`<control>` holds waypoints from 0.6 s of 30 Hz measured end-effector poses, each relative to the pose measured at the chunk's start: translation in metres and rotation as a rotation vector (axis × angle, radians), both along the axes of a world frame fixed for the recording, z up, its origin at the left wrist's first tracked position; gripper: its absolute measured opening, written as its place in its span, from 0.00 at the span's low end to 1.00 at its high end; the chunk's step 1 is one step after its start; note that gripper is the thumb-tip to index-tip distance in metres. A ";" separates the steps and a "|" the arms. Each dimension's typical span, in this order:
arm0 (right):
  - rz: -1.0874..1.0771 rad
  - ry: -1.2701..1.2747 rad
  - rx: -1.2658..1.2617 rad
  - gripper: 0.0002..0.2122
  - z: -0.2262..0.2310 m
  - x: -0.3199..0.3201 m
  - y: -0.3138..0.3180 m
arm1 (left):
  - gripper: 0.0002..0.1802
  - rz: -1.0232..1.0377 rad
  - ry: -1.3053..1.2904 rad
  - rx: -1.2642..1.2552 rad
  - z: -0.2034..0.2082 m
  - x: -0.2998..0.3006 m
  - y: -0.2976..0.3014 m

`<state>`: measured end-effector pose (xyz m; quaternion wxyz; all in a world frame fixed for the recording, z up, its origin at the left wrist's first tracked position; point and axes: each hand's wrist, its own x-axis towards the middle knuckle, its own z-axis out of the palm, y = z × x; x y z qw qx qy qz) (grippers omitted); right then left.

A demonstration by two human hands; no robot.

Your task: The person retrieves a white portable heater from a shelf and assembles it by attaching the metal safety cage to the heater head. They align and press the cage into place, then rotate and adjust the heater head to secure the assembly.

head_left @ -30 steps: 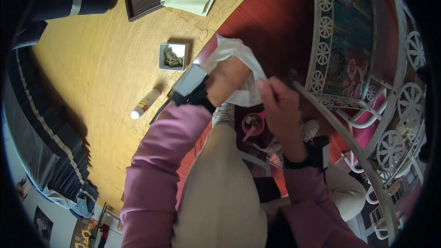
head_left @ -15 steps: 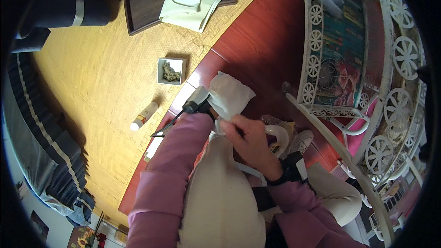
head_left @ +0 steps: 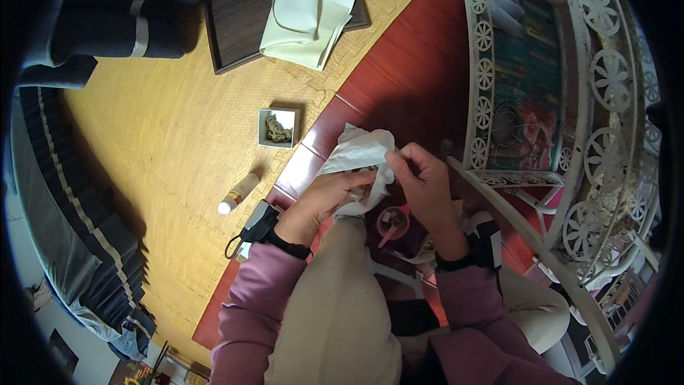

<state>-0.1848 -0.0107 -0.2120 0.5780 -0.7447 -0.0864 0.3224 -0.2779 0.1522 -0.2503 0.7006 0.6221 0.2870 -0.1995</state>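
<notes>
A thin white sheet (head_left: 363, 148), tissue or soft cloth, is bunched above my knee. My left hand (head_left: 322, 201) holds it from below, its fingers partly tucked under the folds. Something small and dark shows by those fingertips, too hidden to name. The thumb and fingertips of my right hand (head_left: 422, 180) pinch the sheet's right edge. Below and between my hands stands a small pink container (head_left: 393, 224) with brownish contents. To the left, on the tan mat, are a square white box (head_left: 278, 128) of greyish-brown clumps and a white-capped bottle (head_left: 239, 192) lying down.
A dark wooden tray (head_left: 239, 25) with folded cream cloth (head_left: 303, 18) rests at the far left on the tan mat (head_left: 171, 107). Red floor tiles (head_left: 406, 64) border the mat. A white metal rack (head_left: 481, 75) with flower-patterned trim stands on the right.
My left hand, hidden under the sheet before, now shows beneath it. My right hand has moved up and right, lifting the sheet's edge. The pink container has come into view.
</notes>
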 end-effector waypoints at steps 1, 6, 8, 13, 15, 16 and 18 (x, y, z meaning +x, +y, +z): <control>0.023 0.022 0.037 0.11 -0.002 -0.003 0.001 | 0.22 0.154 0.169 -0.297 0.002 -0.003 0.002; 0.033 -0.203 -0.095 0.15 -0.013 -0.022 0.010 | 0.18 0.433 0.284 -0.632 0.004 -0.001 0.006; 0.021 -0.159 -0.120 0.16 -0.015 -0.024 0.008 | 0.16 0.452 0.300 -0.635 0.003 0.000 0.008; -0.054 -0.006 -0.190 0.12 -0.019 -0.023 0.004 | 0.18 0.455 0.231 -0.755 -0.001 -0.004 0.017; -0.127 -0.007 -0.092 0.11 -0.021 -0.024 0.006 | 0.20 0.482 0.239 -0.801 -0.004 -0.006 0.019; -0.168 0.031 -0.056 0.11 -0.021 -0.025 0.008 | 0.21 0.491 0.193 -0.863 -0.006 -0.006 0.021; -0.176 -0.020 -0.051 0.11 -0.020 -0.025 0.009 | 0.22 0.510 0.239 -0.795 -0.009 -0.006 0.023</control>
